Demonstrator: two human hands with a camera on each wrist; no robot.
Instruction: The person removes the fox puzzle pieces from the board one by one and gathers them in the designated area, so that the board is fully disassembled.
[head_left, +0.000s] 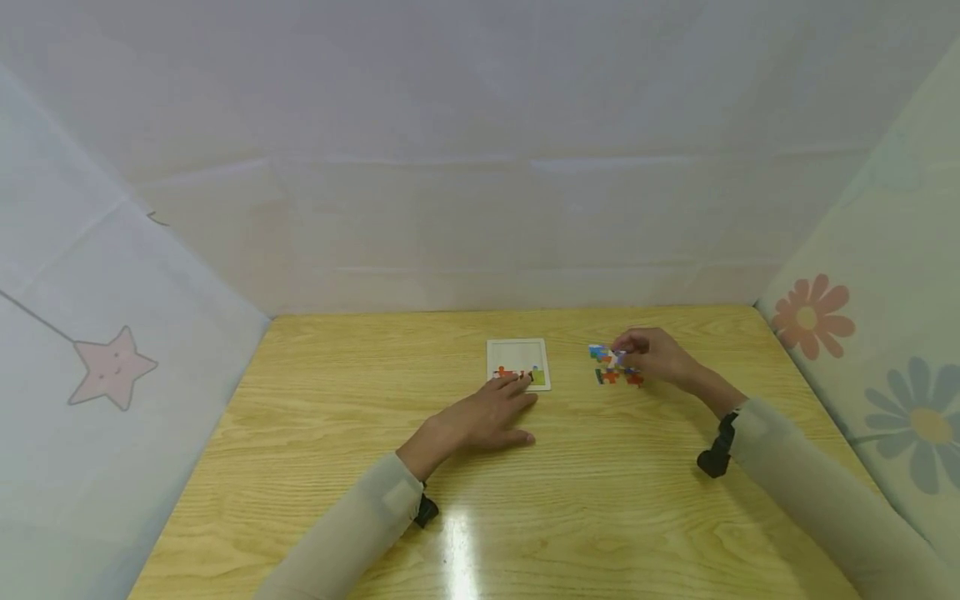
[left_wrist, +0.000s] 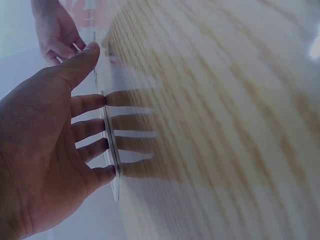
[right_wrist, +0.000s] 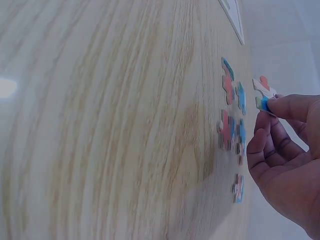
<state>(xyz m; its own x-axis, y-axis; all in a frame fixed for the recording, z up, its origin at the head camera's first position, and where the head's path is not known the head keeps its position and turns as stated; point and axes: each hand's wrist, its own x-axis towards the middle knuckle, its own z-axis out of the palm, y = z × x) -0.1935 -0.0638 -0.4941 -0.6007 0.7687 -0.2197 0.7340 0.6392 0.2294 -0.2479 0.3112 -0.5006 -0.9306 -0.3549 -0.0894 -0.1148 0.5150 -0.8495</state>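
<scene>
A white square puzzle frame (head_left: 517,341) lies toward the back of the table, with a row of colourful pieces along its near edge. My left hand (head_left: 491,414) rests at that near edge, fingers spread; in the left wrist view the fingertips (left_wrist: 110,170) touch the side of the puzzle frame (left_wrist: 111,145). To the right, my right hand (right_wrist: 287,145) pinches a puzzle piece (right_wrist: 262,95) between thumb and forefinger, raised above the table. Beneath and beside it lie several loose puzzle pieces (right_wrist: 227,130), red, blue and white.
The wooden table (head_left: 360,367) meets a white cloth backdrop (head_left: 450,225) at its far edge. Cloth walls stand on both sides, one with a pink star (head_left: 114,368), the other with printed flowers (head_left: 810,318). Both wrists wear a dark strap-on device (head_left: 717,450).
</scene>
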